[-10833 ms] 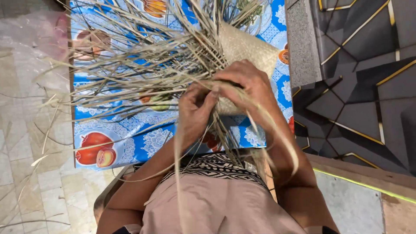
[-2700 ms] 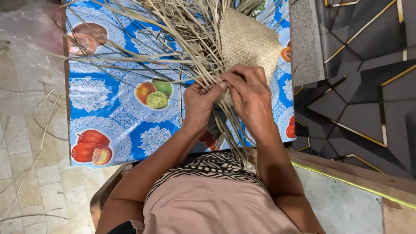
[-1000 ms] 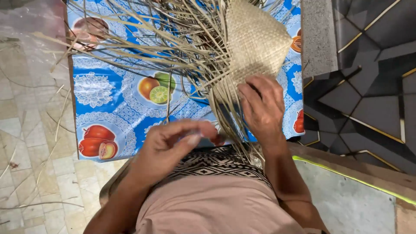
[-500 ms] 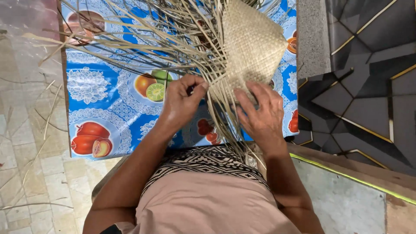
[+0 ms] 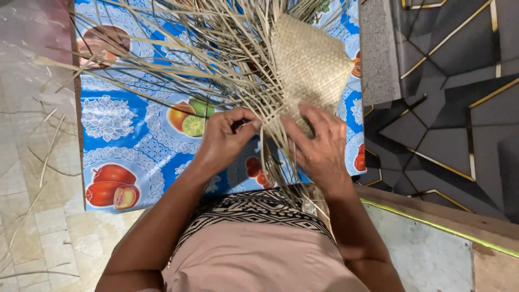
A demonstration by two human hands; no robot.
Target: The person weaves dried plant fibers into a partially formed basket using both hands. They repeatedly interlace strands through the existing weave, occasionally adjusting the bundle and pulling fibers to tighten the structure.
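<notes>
Left hand, fingers curled, thumb and forefinger pinching one pale strip among the loose strips at the lower edge of the woven mat. Right hand, fingers spread fairly wide and laid flat, pressing on the mat's lower corner and on the strips that hang down from it; it grips nothing that can be made out. The two hands lie near each other, with a bundle of hanging strips between them. The woven mat, a tan plaited piece with a pointed right corner, rests just above the right hand; unwoven strips fan out from it to the left and upward. Beneath lies a blue tablecloth printed with fruit and lace-like rounds, covering the table. Stray strips lie on the pale tiled floor to the left. Dark patterned surface with gold lines to the right. The person's pink and black-and-white patterned garment fills the lower foreground
</notes>
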